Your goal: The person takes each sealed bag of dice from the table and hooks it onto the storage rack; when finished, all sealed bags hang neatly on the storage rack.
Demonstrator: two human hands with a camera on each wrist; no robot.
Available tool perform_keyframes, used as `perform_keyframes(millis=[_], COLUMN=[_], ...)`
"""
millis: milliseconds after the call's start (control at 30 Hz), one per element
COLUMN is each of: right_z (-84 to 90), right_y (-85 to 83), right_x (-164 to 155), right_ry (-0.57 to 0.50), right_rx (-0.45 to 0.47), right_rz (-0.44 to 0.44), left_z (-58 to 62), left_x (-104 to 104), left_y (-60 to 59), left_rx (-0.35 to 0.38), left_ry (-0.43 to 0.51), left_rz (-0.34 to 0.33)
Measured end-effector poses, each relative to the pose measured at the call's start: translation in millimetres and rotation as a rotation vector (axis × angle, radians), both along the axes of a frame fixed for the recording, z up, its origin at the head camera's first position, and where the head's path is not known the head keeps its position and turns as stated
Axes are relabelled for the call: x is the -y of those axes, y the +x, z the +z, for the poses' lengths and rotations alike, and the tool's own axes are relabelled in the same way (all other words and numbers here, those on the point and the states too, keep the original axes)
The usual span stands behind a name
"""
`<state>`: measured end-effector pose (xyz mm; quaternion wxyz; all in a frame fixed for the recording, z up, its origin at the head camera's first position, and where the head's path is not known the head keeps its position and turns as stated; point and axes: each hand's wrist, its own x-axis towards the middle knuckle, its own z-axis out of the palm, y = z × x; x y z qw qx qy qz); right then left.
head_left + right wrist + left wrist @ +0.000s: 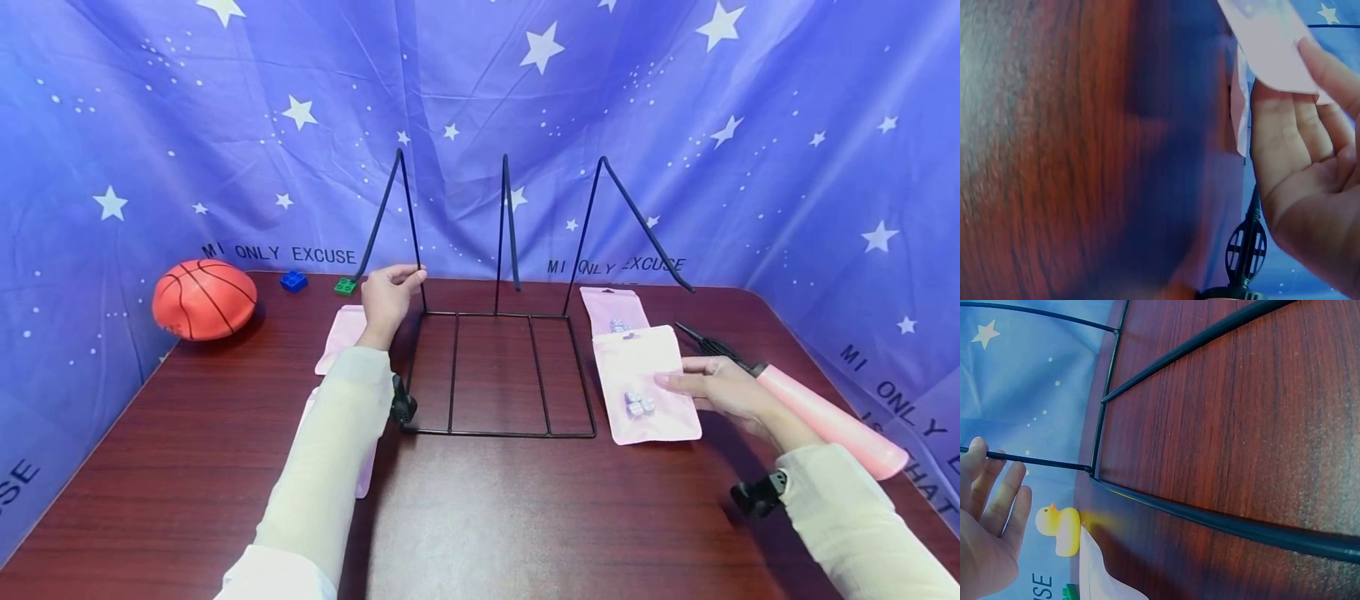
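A black wire rack (pixel 502 373) with three upright triangular dividers stands in the middle of the dark wooden table (pixel 480 517). My left hand (pixel 390 293) reaches to its left divider; straight fingers (pixel 985 475) touch the wire (pixel 1035 461). On the right, my right hand (pixel 720 390) pinches the edge of a pink pouch (pixel 647 385) holding small pale beads. The right wrist view shows the thumb (pixel 1329 69) over that pouch (pixel 1269 44) and the fingers behind it.
A second pink pouch (pixel 613 310) lies behind the held one; more pink pouches (pixel 341 337) lie left of the rack. An orange basketball (pixel 204 298), a blue brick (pixel 293 281) and a green brick (pixel 345 286) sit far left. A pink pump (pixel 825 421) lies at right.
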<state>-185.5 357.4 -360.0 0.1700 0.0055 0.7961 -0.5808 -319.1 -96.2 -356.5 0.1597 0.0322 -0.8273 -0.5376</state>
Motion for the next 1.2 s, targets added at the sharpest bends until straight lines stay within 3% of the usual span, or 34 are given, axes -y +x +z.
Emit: perform_keyframes(millis=[300, 600, 800, 1200], right_z=[-28.3, 21.1, 38.1, 56.8], right_y=[-19.4, 5.7, 14.2, 22.8], right_x=[-39.1, -2.4, 12.2, 29.8], right_ry=[-0.177, -0.028, 0.133, 0.101], right_rx=[-0.108, -0.23, -0.336, -0.481], right_rz=[0.121, 0.054, 0.006, 0.035], left_z=[-0.9, -1.6, -2.0, -2.4], left_x=[-0.7, 0.6, 0.5, -0.5], left_y=[1.2, 0.8, 0.2, 0.0], left_rx=[-0.012, -0.016, -0.008, 0.001], left_ry=[0.01, 0.013, 0.017, 0.041], left_rz=[-0.003, -0.005, -0.008, -0.005])
